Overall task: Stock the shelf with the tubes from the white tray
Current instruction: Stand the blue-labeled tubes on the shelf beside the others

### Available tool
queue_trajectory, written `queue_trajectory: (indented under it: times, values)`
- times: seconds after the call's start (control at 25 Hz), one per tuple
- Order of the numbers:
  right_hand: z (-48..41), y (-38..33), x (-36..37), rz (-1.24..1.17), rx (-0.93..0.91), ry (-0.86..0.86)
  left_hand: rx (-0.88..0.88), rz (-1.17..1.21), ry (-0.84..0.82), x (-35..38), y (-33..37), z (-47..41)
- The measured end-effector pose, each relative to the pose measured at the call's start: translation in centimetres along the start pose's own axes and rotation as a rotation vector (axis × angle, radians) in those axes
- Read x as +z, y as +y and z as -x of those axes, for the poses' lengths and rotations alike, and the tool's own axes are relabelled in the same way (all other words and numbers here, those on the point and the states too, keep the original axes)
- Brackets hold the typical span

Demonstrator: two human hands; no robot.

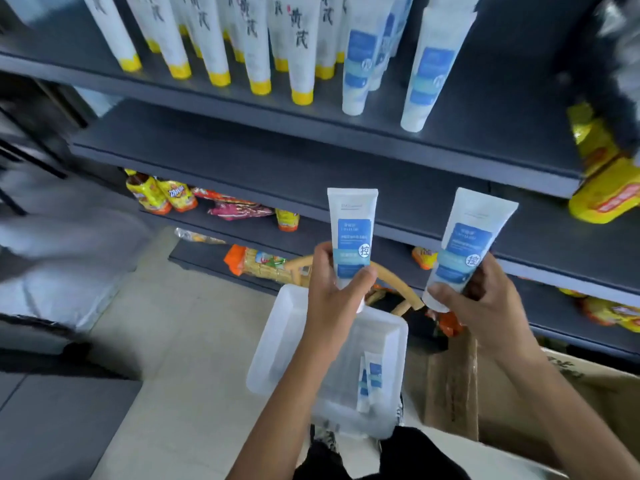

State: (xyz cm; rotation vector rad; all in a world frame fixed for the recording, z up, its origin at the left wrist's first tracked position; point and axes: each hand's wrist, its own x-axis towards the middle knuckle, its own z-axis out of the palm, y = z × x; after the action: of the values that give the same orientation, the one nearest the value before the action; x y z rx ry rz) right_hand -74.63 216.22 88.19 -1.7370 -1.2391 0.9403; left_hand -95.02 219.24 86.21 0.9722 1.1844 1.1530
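Observation:
My left hand (334, 292) grips a white tube with a blue label (353, 233), held upright above the white tray (277, 344). My right hand (481, 303) grips a second such tube (467, 244), tilted slightly right, in front of the dark shelf (485, 157). Two more blue-label tubes (370, 379) lie in the tray. On the upper shelf stand two blue-label tubes (358, 64), (429, 74), caps down, beside a row of white tubes with yellow caps (256, 46).
A wide bare stretch of the second shelf (242, 147) lies behind the held tubes. Snack packets (162, 194) fill the lower shelves. Yellow packs (606, 188) hang at the right. A cardboard box (588, 396) sits at bottom right, a wicker basket handle (394, 282) behind the tray.

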Motion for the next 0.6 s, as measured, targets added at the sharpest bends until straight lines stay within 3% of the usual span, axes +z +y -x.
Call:
queue_trajectory:
  times: [0.24,0.6]
  values:
    - [-4.8,-5.5,-6.5,-0.075,-0.125,0.033,0.102,0.021,-0.042,6.0,4.1,-2.8]
    - [-18.8,-10.2,-12.2,-0.039,-0.241,0.104,0.257,-0.048,-0.072,13.6,8.1,-6.8]
